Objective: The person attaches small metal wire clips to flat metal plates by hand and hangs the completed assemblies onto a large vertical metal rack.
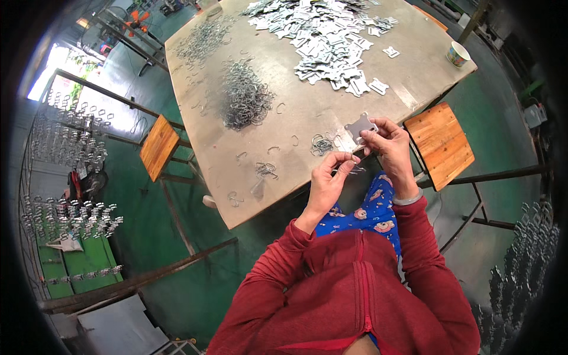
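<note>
I am holding a flat metal plate (360,125) just over the near edge of the bench (331,109), and I cannot tell whether it is touching the surface. My right hand (389,147) is coming in with the wrist bent inward, its thumb and fingers closing firmly on the plate's right side. My left hand (329,182) is angling up lower and to the left, fingertips pressing together on some thin wire pieces (357,170) that are poking out to the right. The plate is showing a smooth grey face and a notched outline. Just beside it, a small cluster of bent wire loops (322,145) is lying on the dull, scuffed bench top. Farther out, a dark tangled wire pile (245,97) is sitting left, and a heap of shiny cut plates (331,50) is spreading across the far side. A paper cup (457,54) is standing near the right corner; a wooden-topped stool (439,145) is standing beside the bench.
</note>
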The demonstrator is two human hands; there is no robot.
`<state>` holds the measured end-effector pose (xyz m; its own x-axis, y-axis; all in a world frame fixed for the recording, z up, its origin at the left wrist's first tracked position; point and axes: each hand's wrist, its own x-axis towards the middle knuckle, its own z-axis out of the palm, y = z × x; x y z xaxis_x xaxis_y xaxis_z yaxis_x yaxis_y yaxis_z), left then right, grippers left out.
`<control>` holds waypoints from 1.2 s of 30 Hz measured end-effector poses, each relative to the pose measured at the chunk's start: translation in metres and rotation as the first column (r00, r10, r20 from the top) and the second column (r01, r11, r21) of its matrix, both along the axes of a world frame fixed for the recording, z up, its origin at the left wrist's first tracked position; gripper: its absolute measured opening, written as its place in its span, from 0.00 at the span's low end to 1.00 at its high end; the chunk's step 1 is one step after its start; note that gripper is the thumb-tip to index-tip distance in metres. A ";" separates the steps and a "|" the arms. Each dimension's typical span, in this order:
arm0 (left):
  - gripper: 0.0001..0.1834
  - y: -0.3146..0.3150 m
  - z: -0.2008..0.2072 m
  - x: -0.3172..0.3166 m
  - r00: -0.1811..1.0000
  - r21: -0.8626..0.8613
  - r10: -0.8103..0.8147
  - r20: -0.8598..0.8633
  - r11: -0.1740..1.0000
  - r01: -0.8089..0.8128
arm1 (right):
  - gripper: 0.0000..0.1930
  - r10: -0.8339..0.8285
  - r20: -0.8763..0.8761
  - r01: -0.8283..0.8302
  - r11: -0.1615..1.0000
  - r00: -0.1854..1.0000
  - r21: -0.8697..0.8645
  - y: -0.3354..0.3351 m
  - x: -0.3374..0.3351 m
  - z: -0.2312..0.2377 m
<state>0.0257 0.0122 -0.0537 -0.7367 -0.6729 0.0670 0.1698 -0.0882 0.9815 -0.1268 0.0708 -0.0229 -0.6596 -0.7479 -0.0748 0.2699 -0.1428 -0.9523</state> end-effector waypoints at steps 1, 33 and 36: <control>0.07 0.003 -0.002 -0.003 1.000 -0.001 -0.011 -0.001 1.000 0.011 | 0.15 0.010 0.021 -0.010 1.000 1.000 0.004 0.006 0.001 0.004; 0.09 -0.191 -0.055 -0.001 0.630 -0.872 0.671 0.391 0.490 0.020 | 0.09 0.116 -0.297 -0.088 0.991 0.948 0.105 0.031 0.041 0.035; 0.07 -0.192 -0.066 -0.006 0.608 -0.893 0.688 0.397 0.444 0.080 | 0.10 0.108 -0.262 -0.083 0.991 0.959 0.105 0.031 0.039 0.037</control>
